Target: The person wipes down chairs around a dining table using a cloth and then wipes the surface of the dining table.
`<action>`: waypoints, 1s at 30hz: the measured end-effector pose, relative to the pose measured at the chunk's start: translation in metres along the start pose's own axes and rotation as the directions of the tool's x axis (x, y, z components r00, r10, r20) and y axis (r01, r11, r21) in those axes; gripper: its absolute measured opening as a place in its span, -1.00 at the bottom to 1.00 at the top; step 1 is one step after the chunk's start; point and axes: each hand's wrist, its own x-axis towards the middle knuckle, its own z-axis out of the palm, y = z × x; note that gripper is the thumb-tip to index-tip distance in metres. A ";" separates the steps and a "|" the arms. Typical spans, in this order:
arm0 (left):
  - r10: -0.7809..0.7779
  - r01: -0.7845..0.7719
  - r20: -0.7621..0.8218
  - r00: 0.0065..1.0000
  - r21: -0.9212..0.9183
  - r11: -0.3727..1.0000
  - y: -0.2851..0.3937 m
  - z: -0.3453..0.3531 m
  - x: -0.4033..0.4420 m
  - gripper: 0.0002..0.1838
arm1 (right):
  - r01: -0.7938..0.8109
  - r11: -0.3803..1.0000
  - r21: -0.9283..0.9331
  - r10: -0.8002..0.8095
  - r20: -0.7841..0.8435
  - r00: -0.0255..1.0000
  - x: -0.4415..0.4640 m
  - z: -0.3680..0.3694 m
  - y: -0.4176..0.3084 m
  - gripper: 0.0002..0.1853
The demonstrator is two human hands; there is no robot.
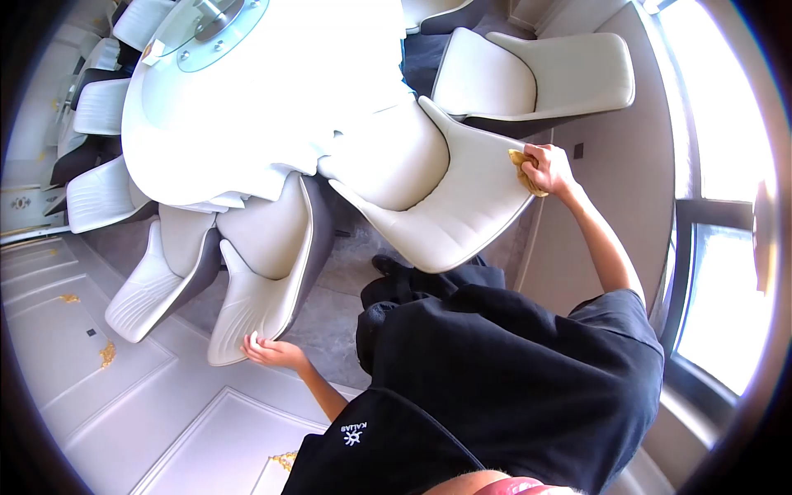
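A crumpled yellow-brown cloth [525, 172] is bunched in my right hand [549, 168], whose fingers are closed round it at the top edge of a cream chair's backrest [462, 202]. My left hand [274, 352] is at the top edge of another cream chair's backrest [247, 313], at the lower left. Between its thumb and fingers shows a small white object [254, 338], too small to name.
A white-covered table [272, 107] with a glass turntable [235, 37] stands at the upper left. More cream chairs surround it, one [569, 78] at the upper right. Windows [722, 289] line the right side. Grey floor [334, 318] shows between chairs and my dark clothing.
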 end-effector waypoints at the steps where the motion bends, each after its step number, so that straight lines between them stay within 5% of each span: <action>1: 0.002 -0.002 0.000 1.000 0.019 1.000 0.009 0.000 -0.003 -0.71 | 0.007 1.000 0.014 -0.007 0.011 1.000 0.011 -0.002 0.015 -0.76; 9: -0.107 0.036 0.243 0.964 0.279 0.960 0.106 -0.006 -0.064 -0.55 | -0.169 0.960 0.224 0.060 0.424 0.904 0.100 0.077 0.131 -0.71; 11: -0.193 0.056 0.386 0.902 0.341 0.939 0.139 -0.019 -0.083 -0.53 | -0.277 0.959 0.065 0.232 0.388 0.892 0.112 0.130 0.147 -0.68; 15: -0.346 0.046 0.626 0.699 0.444 0.895 0.166 -0.055 -0.136 -0.51 | -0.365 0.931 0.016 0.327 0.410 0.852 0.140 0.255 0.193 -0.65; 22: -0.726 0.277 0.560 0.399 0.681 0.677 0.164 -0.162 -0.225 -0.64 | -0.254 0.960 0.116 0.212 0.288 0.934 0.236 0.376 0.196 -0.68; 25: -0.724 0.212 0.647 0.240 0.693 0.689 0.180 -0.185 -0.239 -0.70 | -0.237 0.956 0.173 0.184 0.278 0.943 0.281 0.443 0.188 -0.68; 26: -0.583 0.041 0.745 0.324 0.605 0.795 0.186 -0.189 -0.244 -0.78 | -0.266 0.942 0.202 0.219 0.227 0.949 0.300 0.456 0.187 -0.70; 29: -0.737 0.285 0.601 0.309 0.681 0.674 0.206 -0.199 -0.243 -0.83 | -0.323 0.902 0.287 0.294 0.141 0.946 0.345 0.472 0.181 -0.73; 30: -0.732 0.213 0.610 0.305 0.705 0.676 0.226 -0.190 -0.230 -0.85 | -0.331 0.892 0.308 0.302 0.141 0.943 0.355 0.480 0.184 -0.73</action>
